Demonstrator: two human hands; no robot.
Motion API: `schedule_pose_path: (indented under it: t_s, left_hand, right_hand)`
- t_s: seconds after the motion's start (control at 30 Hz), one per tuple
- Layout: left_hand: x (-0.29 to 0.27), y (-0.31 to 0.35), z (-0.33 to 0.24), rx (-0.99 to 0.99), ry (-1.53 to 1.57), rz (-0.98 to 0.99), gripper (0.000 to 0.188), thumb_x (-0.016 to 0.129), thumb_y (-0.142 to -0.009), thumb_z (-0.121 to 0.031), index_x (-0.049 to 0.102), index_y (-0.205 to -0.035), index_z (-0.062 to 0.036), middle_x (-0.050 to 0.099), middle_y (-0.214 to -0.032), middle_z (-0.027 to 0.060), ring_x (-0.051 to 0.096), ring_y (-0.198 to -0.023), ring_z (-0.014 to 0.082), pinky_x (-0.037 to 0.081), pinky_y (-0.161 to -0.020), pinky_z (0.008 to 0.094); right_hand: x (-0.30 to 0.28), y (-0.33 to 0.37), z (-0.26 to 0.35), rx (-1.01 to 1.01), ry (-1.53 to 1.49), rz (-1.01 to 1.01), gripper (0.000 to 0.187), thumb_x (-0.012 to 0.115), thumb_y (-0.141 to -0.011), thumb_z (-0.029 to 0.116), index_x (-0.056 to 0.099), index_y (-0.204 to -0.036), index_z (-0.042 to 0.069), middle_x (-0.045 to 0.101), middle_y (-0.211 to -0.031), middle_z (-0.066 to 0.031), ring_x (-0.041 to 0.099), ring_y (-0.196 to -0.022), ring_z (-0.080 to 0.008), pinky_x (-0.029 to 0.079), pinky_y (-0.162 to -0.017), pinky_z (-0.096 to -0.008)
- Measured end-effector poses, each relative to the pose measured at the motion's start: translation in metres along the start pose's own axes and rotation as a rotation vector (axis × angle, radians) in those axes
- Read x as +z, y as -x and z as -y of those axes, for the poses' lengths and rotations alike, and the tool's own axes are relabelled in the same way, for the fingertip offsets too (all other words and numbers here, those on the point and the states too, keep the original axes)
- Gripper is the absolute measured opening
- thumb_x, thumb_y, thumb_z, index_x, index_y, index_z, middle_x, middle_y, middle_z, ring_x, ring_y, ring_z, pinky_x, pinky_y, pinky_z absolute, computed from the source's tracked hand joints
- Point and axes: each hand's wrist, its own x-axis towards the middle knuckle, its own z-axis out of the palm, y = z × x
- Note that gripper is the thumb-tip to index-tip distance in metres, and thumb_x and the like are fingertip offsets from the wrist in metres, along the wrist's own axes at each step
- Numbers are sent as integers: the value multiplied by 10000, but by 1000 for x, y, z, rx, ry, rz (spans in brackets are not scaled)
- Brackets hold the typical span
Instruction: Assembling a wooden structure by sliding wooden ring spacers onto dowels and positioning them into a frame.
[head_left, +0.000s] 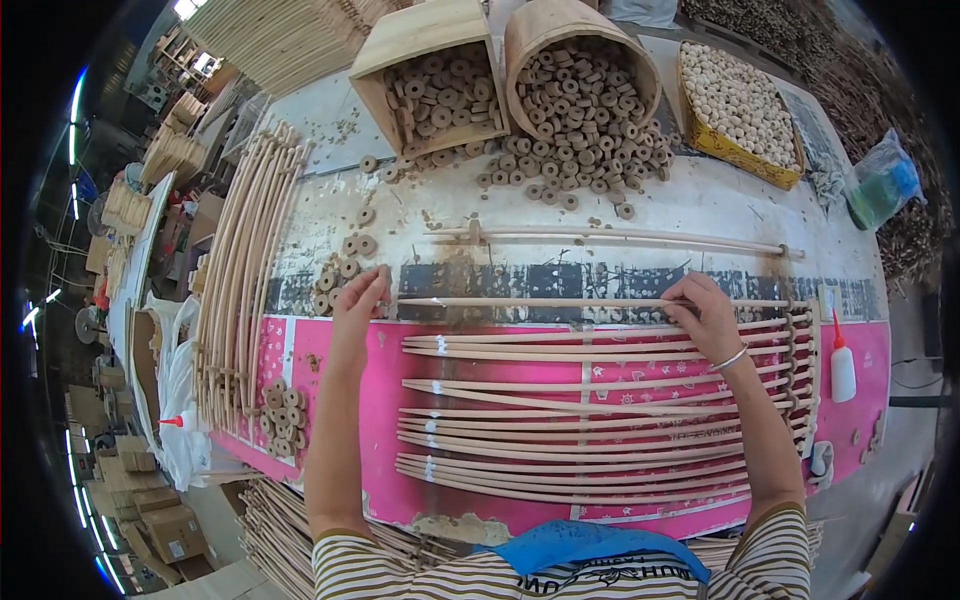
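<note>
My left hand is closed in a pinch just beyond the left end of a thin wooden rod. Between its fingertips is what looks like a small wooden ring, seen edge-on and mostly covered. My right hand, with a bangle at the wrist, grips the same rod towards its right end. Several more wooden rods lie side by side below it, with white marks near their left ends. Wooden rings sit in a column along their right ends.
A square wooden box and a round wooden tub lie tipped, spilling rings. Beside them stands a yellow tray of wooden balls. Rods with rings lie at left; a finished-looking pair lies beyond my hands. A white glue bottle stands right.
</note>
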Motion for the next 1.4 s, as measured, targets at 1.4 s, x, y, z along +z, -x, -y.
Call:
schedule_pose_path:
  t_s: [1.4]
  left_hand:
    - [62, 38, 2, -124, 426, 30, 209, 732, -1035, -291, 704, -1155, -123, 722, -1041, -19, 660, -943, 84, 494, -771, 247]
  right_hand:
    - [-9, -7, 14, -178, 111, -138, 129, 747, -879, 8, 711, -1003, 15, 622, -897, -96, 629, -851, -284, 523, -775, -387]
